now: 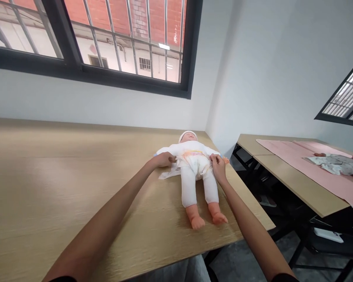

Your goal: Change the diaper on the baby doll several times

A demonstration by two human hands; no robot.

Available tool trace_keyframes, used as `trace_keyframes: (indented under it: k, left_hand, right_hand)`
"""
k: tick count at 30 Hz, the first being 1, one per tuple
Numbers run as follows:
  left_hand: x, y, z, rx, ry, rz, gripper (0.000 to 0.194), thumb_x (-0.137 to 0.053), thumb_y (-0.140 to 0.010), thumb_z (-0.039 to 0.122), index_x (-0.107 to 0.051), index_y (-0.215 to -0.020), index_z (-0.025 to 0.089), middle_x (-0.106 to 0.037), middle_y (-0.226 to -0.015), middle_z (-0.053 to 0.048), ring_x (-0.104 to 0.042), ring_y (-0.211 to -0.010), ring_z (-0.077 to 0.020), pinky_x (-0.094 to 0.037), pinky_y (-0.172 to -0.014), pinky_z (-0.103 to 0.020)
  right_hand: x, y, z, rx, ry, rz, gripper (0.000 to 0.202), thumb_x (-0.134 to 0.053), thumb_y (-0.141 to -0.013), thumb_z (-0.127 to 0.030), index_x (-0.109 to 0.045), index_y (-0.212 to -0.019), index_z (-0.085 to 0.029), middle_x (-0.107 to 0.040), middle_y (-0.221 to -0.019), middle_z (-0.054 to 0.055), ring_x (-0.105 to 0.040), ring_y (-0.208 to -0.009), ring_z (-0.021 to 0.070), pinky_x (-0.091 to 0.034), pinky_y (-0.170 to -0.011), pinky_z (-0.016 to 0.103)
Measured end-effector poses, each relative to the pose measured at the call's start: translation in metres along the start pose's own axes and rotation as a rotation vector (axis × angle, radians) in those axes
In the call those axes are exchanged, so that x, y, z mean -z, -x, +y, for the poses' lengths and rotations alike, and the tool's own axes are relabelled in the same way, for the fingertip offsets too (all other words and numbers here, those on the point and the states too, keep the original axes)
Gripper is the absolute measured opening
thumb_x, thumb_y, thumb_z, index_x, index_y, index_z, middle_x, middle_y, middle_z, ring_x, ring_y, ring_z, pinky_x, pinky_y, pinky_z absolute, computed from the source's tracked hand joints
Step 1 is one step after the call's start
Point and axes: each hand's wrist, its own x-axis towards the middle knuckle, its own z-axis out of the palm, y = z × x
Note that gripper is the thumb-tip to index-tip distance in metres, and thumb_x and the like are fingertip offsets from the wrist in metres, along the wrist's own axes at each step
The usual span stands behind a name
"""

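Observation:
A baby doll [188, 190] in white clothes and a white cap lies on its back on the wooden table [61, 188], its bare feet towards me. Around its waist is a diaper [197, 163] with an orange and yellow pattern. My left hand [164, 159] is at the left side of the doll's waist, fingers curled in at the diaper's edge; what they hold is too small to tell. At the other side of the waist, my right hand [218, 166] pinches the diaper's edge. White material spreads out on the table beneath my left hand.
Beyond the table stand a wall and a barred window [129, 43]. To the right is a second table [300, 188] with a pink cloth [320, 176], small printed clothes [338, 163] and part of another person's hand. A black chair holds a white object [328, 235].

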Motion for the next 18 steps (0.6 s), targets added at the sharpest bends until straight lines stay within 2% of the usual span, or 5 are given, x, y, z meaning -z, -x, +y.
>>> trace_keyframes:
  k: [4,10,18]
  left_hand:
    - [-0.0075,0.0024,-0.0014,-0.033,-0.138,-0.074,0.020,-0.054,-0.050,0.014,-0.061,-0.068,0.018,-0.062,-0.071,0.000,-0.055,-0.070,-0.0182,-0.040,-0.064,-0.025]
    - [-0.0077,0.0006,-0.0041,-0.028,-0.314,-0.102,0.016,-0.053,-0.047,0.005,-0.053,-0.059,0.017,-0.056,-0.065,-0.002,-0.053,-0.067,-0.0198,-0.038,-0.064,-0.029]
    - [-0.0061,0.0019,0.0006,-0.100,-0.311,-0.065,0.023,-0.049,-0.053,0.007,-0.053,-0.073,0.018,-0.057,-0.078,-0.002,-0.051,-0.073,-0.0174,-0.035,-0.063,-0.024]
  right_hand:
    - [-0.0002,-0.0001,0.0004,0.000,0.009,-0.006,0.037,-0.049,-0.082,-0.052,-0.056,-0.070,-0.018,-0.060,-0.070,0.002,-0.052,-0.071,0.0155,-0.039,-0.070,0.027]
    - [0.0006,-0.0008,-0.0007,-0.018,-0.027,-0.009,0.037,-0.049,-0.082,-0.053,-0.055,-0.069,-0.019,-0.059,-0.067,0.001,-0.053,-0.072,0.0160,-0.040,-0.069,0.027]
    - [0.0011,-0.0006,-0.0024,-0.027,-0.031,-0.011,0.036,-0.048,-0.083,-0.050,-0.056,-0.070,-0.018,-0.063,-0.075,0.003,-0.056,-0.076,0.0159,-0.041,-0.073,0.027]
